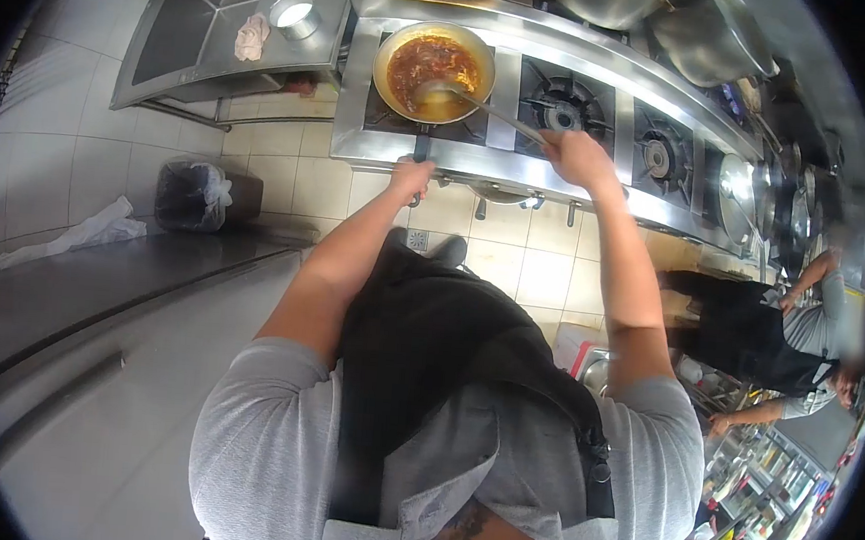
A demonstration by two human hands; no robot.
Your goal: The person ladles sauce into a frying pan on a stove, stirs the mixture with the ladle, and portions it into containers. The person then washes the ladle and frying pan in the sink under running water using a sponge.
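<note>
A frying pan [380,74] with a reddish-brown, oily sauce [432,61] in it sits over the left burner of the stove. My left hand [412,180] is closed around the pan's black handle [422,149]. In my right hand [577,160] is the long handle of a metal ladle [494,111], gripped from above. The ladle's bowl [433,93] dips into the sauce at the near side of the pan, so its underside is hidden.
Two bare burners [564,116] lie right of the pan, with large metal pots [709,39] behind. A metal cup [296,16] and a crumpled cloth [252,37] rest on the left counter. Another person [749,327] stands at the right. A lined bin [207,197] is at left.
</note>
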